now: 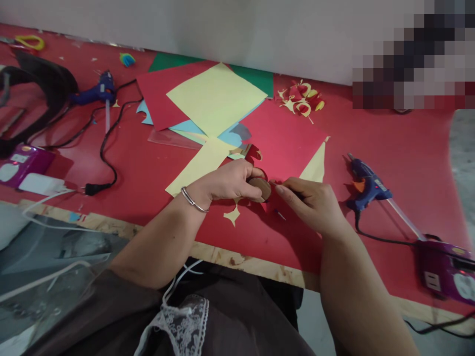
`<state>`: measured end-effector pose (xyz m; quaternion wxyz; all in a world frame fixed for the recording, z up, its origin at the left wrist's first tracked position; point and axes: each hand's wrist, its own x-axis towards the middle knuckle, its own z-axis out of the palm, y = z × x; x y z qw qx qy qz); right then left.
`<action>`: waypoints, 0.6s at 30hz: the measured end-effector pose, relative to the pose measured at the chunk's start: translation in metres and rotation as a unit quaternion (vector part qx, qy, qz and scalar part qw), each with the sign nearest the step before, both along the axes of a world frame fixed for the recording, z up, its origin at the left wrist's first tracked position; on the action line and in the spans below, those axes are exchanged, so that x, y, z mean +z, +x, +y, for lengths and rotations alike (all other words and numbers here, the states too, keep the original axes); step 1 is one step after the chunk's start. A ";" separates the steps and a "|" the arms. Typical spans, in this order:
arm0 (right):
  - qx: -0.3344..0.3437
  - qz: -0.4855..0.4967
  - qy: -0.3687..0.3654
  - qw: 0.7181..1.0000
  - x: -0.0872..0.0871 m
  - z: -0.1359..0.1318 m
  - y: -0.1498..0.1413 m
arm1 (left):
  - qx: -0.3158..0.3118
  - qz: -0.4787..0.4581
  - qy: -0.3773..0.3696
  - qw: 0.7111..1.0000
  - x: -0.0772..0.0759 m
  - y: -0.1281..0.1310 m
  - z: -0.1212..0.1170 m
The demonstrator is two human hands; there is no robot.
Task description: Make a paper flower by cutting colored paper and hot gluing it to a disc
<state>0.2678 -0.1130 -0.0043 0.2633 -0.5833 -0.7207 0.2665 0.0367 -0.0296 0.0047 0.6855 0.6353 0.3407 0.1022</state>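
Note:
My left hand (232,180), with a silver bangle on the wrist, is closed over a small brown round disc (261,188) and presses it onto a red paper sheet (282,143). My right hand (309,202) is closed in a pinch on a thin dark stick-like thing, its tip against the disc's right edge; what it is stays unclear. A small yellow cut-out scrap (233,215) lies just below my left hand.
Stacked coloured sheets (217,99) lie behind the hands. A blue glue gun (367,185) sits to the right, cabled to a purple power strip (447,269). Another glue gun (100,91), black cables and a second purple strip (22,163) lie left. Paper curls (302,99) are at the back.

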 end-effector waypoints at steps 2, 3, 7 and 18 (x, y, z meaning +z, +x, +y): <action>-0.001 -0.001 -0.002 1.000 0.000 0.000 -0.001 | 0.000 0.007 0.007 1.000 0.001 0.000 0.000; 0.000 -0.001 -0.003 1.000 0.000 -0.001 -0.001 | 0.000 0.008 0.010 1.000 0.001 0.000 0.000; 0.009 -0.005 -0.002 1.000 -0.001 -0.001 -0.002 | -0.007 0.011 0.014 1.000 0.001 -0.001 0.000; 0.010 -0.030 0.005 0.999 -0.004 0.000 -0.002 | -0.014 0.021 0.018 1.000 -0.001 -0.001 0.001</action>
